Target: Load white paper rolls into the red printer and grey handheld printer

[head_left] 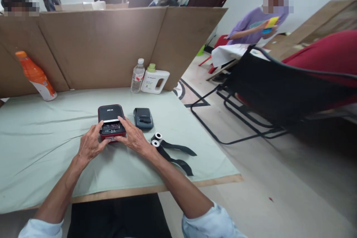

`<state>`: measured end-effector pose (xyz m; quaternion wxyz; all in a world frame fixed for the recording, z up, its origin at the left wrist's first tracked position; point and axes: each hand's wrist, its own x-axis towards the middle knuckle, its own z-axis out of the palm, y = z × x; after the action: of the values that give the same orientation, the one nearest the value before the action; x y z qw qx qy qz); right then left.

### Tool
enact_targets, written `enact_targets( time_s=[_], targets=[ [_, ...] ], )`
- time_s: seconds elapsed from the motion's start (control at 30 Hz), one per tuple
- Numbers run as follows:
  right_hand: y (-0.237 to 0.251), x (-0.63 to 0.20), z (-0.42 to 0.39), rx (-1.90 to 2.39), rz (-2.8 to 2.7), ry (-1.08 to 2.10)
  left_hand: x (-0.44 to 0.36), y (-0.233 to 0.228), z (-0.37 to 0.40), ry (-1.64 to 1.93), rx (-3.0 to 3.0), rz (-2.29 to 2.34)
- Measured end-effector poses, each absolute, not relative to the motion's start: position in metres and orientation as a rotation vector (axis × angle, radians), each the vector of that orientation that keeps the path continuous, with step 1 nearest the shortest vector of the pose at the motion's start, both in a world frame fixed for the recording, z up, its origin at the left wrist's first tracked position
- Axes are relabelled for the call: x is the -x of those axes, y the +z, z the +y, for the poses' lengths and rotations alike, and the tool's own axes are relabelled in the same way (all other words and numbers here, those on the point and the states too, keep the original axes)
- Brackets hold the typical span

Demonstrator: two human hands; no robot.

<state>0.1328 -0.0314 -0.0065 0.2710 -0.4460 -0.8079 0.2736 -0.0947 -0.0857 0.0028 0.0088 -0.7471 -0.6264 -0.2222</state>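
Both hands (90, 145) (133, 137) grip the red printer (111, 121), well inside table edge (167, 187).

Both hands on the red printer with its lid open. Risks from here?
1. Both hands press at the red printer with its lid up; a fingertip might get pinched if it snaps shut.
2. The right forearm lies right beside the two black rolls with loose tails; a sweep may drag them toward the table edge.
3. The grey printer sits close by and may get nudged.
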Motion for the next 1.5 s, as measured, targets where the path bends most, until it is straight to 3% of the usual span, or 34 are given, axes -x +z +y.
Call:
enact_targets(
  time_s=[0.2, 0.37, 0.63, 0.97, 1.1, 1.23, 1.5],
  targets=[
    [0.004, -0.132, -0.037, 1.146, -2.015, 0.984, 0.086, -0.001, -0.088, -0.796, 2.377, -2.026],
    [0.013, -0.119, -0.041, 1.07, -1.986, 0.912, 0.09, 0.002, -0.092, -0.942, 2.438, -2.029],
    [0.048, -0.018, -0.047, 0.925, -2.059, 0.99, 0.183, 0.038, -0.124, -0.976, 2.162, -2.119],
    [0.028, 0.047, -0.065, 0.857, -2.142, 1.104, 0.245, 0.026, -0.158, -0.893, 1.999, -2.327],
    [0.029, 0.04, -0.066, 0.82, -2.174, 1.082, 0.241, 0.025, -0.164, -0.841, 1.9, -2.41],
    [0.027, 0.013, -0.072, 0.862, -2.259, 1.019, 0.215, 0.036, -0.175, -0.91, 1.803, -2.019],
    [0.031, -0.127, -0.047, 1.034, -2.187, 0.534, 0.105, 0.051, -0.145, -0.929, 2.123, -1.628]
  ],
)
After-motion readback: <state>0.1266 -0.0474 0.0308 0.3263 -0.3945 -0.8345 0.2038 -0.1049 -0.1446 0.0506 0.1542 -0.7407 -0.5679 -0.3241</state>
